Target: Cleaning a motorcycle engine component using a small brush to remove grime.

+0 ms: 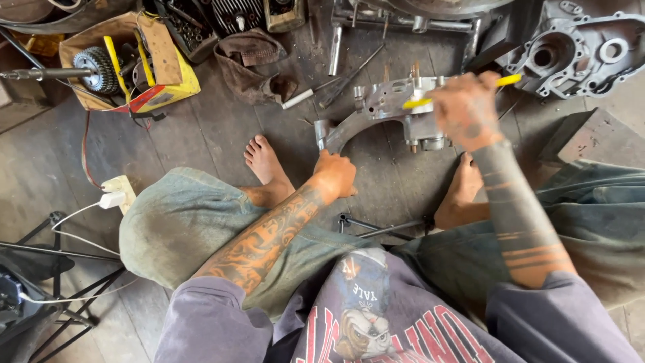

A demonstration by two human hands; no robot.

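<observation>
Grimy wooden floor (pixel 201 134), grey metal engine casing (pixel 386 107) under clenched left hand (pixel 334 176), right hand (pixel 465 109) gripping yellow-handled tool (pixel 416 103)

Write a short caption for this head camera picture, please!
Left hand steadies a grey metal engine casing while the right hand grips a yellow-handled tool.

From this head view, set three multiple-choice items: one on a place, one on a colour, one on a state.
1. Where does the metal engine casing lie?
A. on the floor between the feet
B. in the cardboard box
C. on a lap

2. What colour is the tool handle in the right hand?
A. red
B. yellow
C. blue

3. How is the left hand?
A. raised in the air
B. holding a rag
C. closed, down by the casing's lower arm

Answers: 1 A, floorboards show around it; 2 B, yellow shows beside the fist; 3 C, knuckles rest near the casing.
</observation>
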